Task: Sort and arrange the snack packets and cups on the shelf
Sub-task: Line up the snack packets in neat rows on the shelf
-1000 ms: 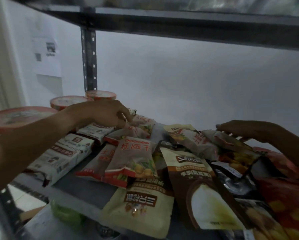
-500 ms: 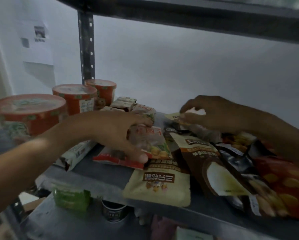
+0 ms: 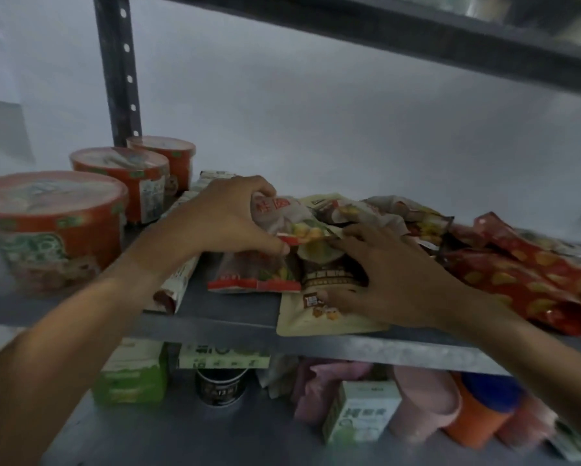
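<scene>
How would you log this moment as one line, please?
left hand: grips longan packet | right hand: rests on cream packet | cups: shelf left

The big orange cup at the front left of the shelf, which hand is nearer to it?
Left. The left hand grips a packet just right of the big orange cup; the right hand lies farther right.

wall point(image 3: 316, 112): plain white | upright point(image 3: 117, 68): dark metal (perforated) | light: dim

A single head-worn camera looks forward and slightly down, close to the middle shelf point(image 3: 215, 317), level with the packets; the shelf below and the board above edge the frame.
</scene>
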